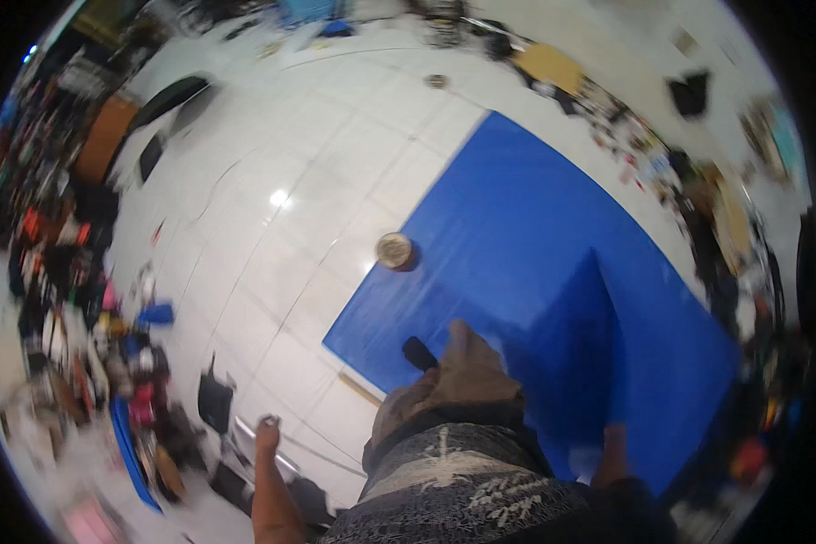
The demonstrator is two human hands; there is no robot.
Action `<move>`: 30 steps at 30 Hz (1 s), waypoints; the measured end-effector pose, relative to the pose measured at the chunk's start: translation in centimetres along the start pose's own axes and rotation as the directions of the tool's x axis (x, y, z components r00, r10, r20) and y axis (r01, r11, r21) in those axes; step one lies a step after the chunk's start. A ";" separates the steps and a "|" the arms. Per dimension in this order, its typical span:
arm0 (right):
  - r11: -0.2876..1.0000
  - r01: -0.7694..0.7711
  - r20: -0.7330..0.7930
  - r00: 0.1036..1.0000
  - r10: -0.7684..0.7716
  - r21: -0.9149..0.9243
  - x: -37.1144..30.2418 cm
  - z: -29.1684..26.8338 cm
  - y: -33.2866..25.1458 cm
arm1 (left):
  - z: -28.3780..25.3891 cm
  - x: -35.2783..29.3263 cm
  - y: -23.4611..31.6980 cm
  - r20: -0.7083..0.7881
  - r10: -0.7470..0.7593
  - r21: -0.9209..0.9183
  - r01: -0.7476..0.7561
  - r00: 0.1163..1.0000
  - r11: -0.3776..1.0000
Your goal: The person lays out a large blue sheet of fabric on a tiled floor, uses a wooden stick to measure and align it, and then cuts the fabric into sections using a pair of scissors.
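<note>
Grey patterned cloth (462,480) is nearest you, hands well apart: your left hand (267,433) looks curled, though blur hides whether it holds anything; your right hand (614,446) is over the blue mat (517,208), its grip impossible to tell. You seem to be between handling steps, one dark-covered foot (419,354) over the mat. Ahead, a round container (393,247) sits at its left edge; reaching that would call for bending down. Farther off, clutter (621,136) lines the floor.

Remote view: I logged a dark shirt (385,517) with pale print (508,500) across it, brownish trousers (470,374), and black footwear (418,353).
</note>
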State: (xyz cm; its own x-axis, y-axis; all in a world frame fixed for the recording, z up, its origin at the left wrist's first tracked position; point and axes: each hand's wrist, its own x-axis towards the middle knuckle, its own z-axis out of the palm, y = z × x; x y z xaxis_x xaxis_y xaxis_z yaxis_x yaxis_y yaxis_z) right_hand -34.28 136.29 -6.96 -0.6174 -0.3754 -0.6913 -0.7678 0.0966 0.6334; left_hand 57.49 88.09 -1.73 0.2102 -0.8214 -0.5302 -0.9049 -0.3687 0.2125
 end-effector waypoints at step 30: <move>-0.408 -0.646 0.741 0.400 0.539 0.645 -4.9 -77.3 -34.2 | -26.6 69.1 82.2 0.660 0.752 0.191 -0.970 0.011 -0.153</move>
State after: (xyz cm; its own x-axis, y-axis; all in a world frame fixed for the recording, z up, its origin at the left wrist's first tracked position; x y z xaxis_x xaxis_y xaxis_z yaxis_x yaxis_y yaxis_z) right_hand 8.24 63.55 1.63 -0.7876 0.5850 -0.1934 0.6016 0.7980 -0.0363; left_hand 7.42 -10.55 0.94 -0.9217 0.0005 -0.3878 -0.1362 0.9359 0.3248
